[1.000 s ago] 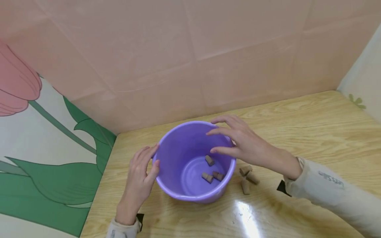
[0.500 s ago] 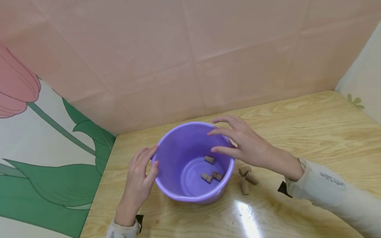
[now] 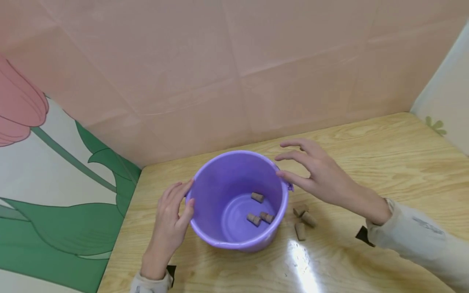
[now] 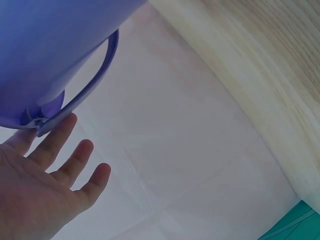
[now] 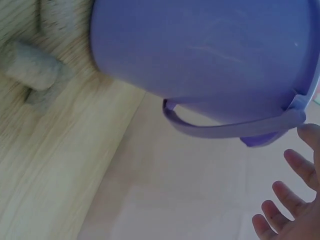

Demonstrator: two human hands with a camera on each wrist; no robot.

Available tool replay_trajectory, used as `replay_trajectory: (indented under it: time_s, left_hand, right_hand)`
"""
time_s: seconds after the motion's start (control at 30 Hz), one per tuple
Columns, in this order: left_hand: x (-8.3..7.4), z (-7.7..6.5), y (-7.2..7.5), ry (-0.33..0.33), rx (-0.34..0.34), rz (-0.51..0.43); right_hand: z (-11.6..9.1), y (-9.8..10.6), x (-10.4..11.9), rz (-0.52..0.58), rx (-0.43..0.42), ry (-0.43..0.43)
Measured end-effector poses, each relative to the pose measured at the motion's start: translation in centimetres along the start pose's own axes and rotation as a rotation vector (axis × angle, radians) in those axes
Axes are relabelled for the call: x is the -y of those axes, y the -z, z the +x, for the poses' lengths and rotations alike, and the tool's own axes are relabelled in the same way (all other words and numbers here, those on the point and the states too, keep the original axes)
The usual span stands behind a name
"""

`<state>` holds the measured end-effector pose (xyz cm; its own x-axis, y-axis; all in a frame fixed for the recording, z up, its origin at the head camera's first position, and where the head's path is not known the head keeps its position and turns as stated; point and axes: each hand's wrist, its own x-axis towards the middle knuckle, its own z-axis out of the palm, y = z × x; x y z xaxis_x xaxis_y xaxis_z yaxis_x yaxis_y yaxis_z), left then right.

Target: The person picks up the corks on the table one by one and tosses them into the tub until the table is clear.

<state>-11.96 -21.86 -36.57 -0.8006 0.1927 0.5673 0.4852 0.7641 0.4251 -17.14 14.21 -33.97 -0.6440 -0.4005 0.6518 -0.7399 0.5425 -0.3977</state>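
Bucket (image 3: pixel 234 175) on table (image 3: pixel 366 158), three corks (image 3: pixel 253 219) in it, three more corks (image 3: pixel 309 219) to its right, backdrop (image 3: pixel 234 81) behind

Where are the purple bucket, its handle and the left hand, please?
Purple bucket (image 3: pixel 234 175): head view, far inner wall.
Handle (image 5: pixel 220 131): right wrist view, middle of its band.
Left hand (image 3: pixel 169 219): head view, back of the hand.

Three short brown cylinders (image 3: pixel 253 219) lie in the upright purple bucket (image 3: pixel 234 173), and three similar cylinders (image 3: pixel 309 220) lie beside it.

Bucket (image 3: pixel 210 195): 1 | brown plugs inside (image 3: pixel 257 197) (image 3: pixel 253 220) (image 3: pixel 267 217): 3 | brown plugs outside (image 3: pixel 300 210) (image 3: pixel 309 219) (image 3: pixel 300 231): 3, seemingly, wrist view being blurred | hands (image 3: pixel 171 217) (image 3: pixel 319 173): 2
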Motion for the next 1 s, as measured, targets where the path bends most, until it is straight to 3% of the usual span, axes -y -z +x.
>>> replay_trajectory:
  time_s: [0.43, 0.8, 1.0]
  left_hand:
    - [0.0, 0.1, -0.2, -0.008, 0.004, 0.007]
    - [-0.2, 0.0, -0.2, -0.008, 0.002, -0.001]
    - [-0.1, 0.0, -0.2, -0.007, 0.001, 0.004]
  right_hand:
    - [-1.5, 0.9, -2.1, -0.116, -0.102, -0.025]
    - [-2.8, 1.1, -3.0, -0.176, -0.087, -0.062]
    - [-4.1, 0.3, -3.3, -0.240, -0.040, -0.138]
